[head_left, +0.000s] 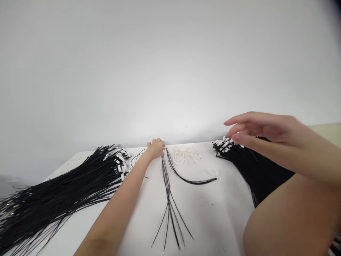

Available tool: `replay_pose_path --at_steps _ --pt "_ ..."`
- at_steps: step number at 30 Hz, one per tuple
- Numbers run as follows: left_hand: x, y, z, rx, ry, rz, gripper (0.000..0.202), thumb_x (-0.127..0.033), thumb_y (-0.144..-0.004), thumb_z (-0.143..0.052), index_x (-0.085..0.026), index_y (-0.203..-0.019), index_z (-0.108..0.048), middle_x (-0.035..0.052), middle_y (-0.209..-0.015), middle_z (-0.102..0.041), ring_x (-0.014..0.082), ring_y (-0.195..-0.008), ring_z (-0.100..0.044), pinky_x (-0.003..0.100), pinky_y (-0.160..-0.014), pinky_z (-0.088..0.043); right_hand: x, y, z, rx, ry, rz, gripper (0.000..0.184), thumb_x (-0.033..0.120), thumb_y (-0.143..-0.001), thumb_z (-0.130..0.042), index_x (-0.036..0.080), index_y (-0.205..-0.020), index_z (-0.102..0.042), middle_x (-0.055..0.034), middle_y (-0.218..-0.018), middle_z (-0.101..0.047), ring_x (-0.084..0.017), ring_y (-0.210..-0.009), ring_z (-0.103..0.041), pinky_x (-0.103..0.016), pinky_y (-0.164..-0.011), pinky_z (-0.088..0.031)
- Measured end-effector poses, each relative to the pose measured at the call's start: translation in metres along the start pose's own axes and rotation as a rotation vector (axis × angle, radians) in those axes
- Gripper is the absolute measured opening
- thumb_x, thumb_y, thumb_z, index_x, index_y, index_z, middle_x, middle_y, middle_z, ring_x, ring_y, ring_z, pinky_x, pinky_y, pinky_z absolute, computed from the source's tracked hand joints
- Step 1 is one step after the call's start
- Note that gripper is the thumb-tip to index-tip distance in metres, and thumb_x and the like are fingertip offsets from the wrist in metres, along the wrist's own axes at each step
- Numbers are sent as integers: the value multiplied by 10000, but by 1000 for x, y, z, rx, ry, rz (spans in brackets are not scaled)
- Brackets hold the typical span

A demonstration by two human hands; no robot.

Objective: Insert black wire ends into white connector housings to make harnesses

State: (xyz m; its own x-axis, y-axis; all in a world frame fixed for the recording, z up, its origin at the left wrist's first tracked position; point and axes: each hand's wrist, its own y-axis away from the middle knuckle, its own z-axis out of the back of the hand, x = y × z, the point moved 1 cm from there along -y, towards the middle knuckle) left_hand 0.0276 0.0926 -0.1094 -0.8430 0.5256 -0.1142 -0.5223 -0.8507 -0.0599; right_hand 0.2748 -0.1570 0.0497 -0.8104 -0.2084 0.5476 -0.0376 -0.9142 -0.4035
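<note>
My left hand (156,147) is at the far middle of the table, fingers curled, closed around the upper ends of a few thin black wires (167,188). Their loose ends fan out toward me. Just right of it lies a short curved bunch of black wires (189,181), beside a loose pile of small white plastic pieces (185,155). Raised at the right, my right hand (266,129) has its fingers apart and nothing visible in them. It hangs over a thick bundle of black wires with white connectors (253,167), partly hiding it.
A large bundle of black wires with white connectors (71,185) spreads across the left side of the white table (221,220). Thin looped wires (135,156) lie beside my left forearm. A pale wall (170,71) rises behind the table. Small dark specks dot the surface.
</note>
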Motion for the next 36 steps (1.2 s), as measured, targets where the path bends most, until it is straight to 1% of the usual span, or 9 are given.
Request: replay_pose_path --at_steps 4,8,13,17,21,25,29,33,36 --pt "-2 18 50 23 147 -108 241 -349 -861 -361 -204 -948 -533 49 -986 -579 175 -904 -529 353 -793 -421 -21 -14 -5 216 47 -79 430 516 -787 -506 308 -1161 -540 -29 -1001 -619 -174 -830 -604 -287 -695 -510" --pt "-12 48 106 -144 681 -188 222 -385 -806 -483 -188 -901 -522 33 -884 -572 150 -799 -573 317 -750 -455 -36 -23 -8 282 46 -180 457 538 -763 -518 306 -1154 -555 -36 -1041 -614 -187 -869 -604 -295 -723 -506" --pt "-20 79 148 -582 1184 -134 185 -301 -747 -595 -180 -872 -533 -10 -690 -509 100 -577 -559 282 -621 -490 -40 -34 -16 382 39 -235 474 555 -715 -562 328 -1131 -563 -22 -1051 -608 -194 -911 -591 -296 -752 -486" --pt "-14 92 162 -807 1359 -141 163 -232 -711 -640 -176 -837 -554 -11 -657 -513 81 -516 -530 222 -516 -464 -25 -46 -40 474 28 -160 530 536 -653 -624 293 -1120 -571 -53 -1099 -574 -205 -928 -576 -269 -713 -468" --pt "-7 103 171 -952 1458 -87 126 -186 -688 -661 -182 -784 -579 2 -710 -546 69 -535 -523 201 -493 -464 -6 -61 -83 581 0 -102 639 466 -575 -683 308 -1170 -512 -23 -1173 -527 -186 -925 -567 -244 -674 -457" --pt "-3 112 178 -1056 1484 -46 114 -148 -684 -663 -176 -765 -588 1 -711 -562 75 -581 -535 210 -510 -475 5 -72 -121 872 103 -70 881 467 -392 -767 296 -1208 -482 -22 -1213 -507 -227 -932 -564 -265 -640 -448" --pt "2 120 181 -1131 1480 -47 123 -129 -690 -654 -166 -773 -571 -19 -721 -580 78 -610 -555 225 -521 -476 16 -71 -136 1195 -15 73 740 439 -427 -764 327 -1125 -544 38 -1105 -582 -184 -933 -572 -233 -656 -436" --pt "3 127 182 -1135 1406 -52 87 -149 -757 -601 -216 -798 -564 -69 -754 -593 60 -647 -564 236 -611 -486 25 -66 -136 1225 -70 159 486 500 -624 -637 290 -1060 -594 40 -985 -636 -152 -944 -569 -225 -703 -417" --pt "4 130 184 -1178 1399 -51 82 -133 -788 -554 -210 -814 -541 -68 -756 -590 57 -650 -569 248 -652 -483 27 -65 -134 1255 -144 193 499 470 -623 -653 272 -1075 -581 38 -1011 -630 -142 -936 -570 -213 -691 -418"
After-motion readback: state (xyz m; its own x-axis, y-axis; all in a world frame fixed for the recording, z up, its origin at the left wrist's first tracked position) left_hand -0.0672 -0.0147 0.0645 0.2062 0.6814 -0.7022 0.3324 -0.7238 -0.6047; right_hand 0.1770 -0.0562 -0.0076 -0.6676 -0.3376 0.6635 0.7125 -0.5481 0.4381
